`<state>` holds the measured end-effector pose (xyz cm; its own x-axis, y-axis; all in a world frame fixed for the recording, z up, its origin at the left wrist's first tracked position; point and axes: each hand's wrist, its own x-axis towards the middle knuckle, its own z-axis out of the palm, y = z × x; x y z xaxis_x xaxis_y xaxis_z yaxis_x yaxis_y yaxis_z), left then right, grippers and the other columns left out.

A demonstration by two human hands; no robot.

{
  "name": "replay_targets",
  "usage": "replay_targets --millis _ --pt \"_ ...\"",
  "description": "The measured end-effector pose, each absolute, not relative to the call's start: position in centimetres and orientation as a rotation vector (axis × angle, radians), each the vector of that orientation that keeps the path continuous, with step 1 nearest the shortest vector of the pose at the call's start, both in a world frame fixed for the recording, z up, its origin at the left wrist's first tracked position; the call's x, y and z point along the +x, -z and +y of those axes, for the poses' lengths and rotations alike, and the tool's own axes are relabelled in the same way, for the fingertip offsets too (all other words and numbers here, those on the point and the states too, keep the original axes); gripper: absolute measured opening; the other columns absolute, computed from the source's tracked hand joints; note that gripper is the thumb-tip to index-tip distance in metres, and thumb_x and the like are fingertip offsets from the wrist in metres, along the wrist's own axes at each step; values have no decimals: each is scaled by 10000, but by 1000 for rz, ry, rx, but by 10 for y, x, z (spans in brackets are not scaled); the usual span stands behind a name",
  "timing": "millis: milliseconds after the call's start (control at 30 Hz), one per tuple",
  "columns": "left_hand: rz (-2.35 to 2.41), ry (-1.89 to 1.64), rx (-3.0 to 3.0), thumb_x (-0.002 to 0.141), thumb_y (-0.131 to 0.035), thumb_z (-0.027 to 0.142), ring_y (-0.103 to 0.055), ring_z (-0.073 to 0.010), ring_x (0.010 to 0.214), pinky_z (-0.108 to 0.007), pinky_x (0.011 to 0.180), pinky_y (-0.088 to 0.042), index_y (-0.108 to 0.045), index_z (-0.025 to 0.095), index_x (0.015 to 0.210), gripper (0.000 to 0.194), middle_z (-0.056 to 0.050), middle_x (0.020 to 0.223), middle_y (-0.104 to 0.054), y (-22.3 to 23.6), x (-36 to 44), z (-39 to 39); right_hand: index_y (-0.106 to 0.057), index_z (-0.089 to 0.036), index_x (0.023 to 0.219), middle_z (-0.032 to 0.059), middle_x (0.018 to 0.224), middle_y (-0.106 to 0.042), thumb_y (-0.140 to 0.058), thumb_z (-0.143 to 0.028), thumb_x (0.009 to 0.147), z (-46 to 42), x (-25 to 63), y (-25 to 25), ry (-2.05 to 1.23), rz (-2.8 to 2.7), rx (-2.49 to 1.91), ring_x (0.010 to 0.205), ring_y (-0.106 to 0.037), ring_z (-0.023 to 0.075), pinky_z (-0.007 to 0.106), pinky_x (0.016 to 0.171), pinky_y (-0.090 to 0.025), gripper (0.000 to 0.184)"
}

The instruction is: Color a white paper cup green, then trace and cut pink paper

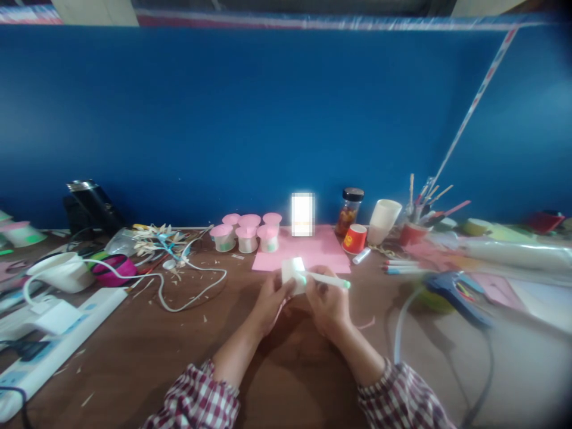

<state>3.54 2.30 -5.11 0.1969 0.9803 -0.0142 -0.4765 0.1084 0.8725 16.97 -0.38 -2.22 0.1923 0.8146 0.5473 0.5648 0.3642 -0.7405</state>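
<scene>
A jar (349, 217) right of center holds brown bits. Below center, the left hand (271, 301) pinches a white piece (290, 271); the right hand (331, 307) holds a pen (329, 279) sideways.

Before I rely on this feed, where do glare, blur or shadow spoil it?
Head view: a glaring, pixelated white patch hides detail near centre; head view: the blue tool and plastic-wrapped roll at right look smeared; head view: the white piece in the left hand looks washed out; head view: shadow darkens the near table.
</scene>
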Motion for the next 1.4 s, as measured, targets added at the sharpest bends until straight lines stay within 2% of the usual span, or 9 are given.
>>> replay_targets --millis 967,1400 --pt "774 -1224 859 713 -734 333 -602 -239 1027 -386 876 -456 -549 214 1114 457 -107 1187 -610 53 35 23 -644 -171 860 21 668 -656 -510 -309 821 -2 170 20 -232 -1511 -1369 565 -592 134 199 502 -439 196" --pt "754 -1242 848 710 -735 334 -605 -238 1026 -376 868 -457 -550 214 1097 445 -94 1134 -636 54 36 24 -645 -167 833 10 604 -644 -518 -305 811 -3 170 18 -227 -1458 -1378 514 -587 133 199 474 -435 188"
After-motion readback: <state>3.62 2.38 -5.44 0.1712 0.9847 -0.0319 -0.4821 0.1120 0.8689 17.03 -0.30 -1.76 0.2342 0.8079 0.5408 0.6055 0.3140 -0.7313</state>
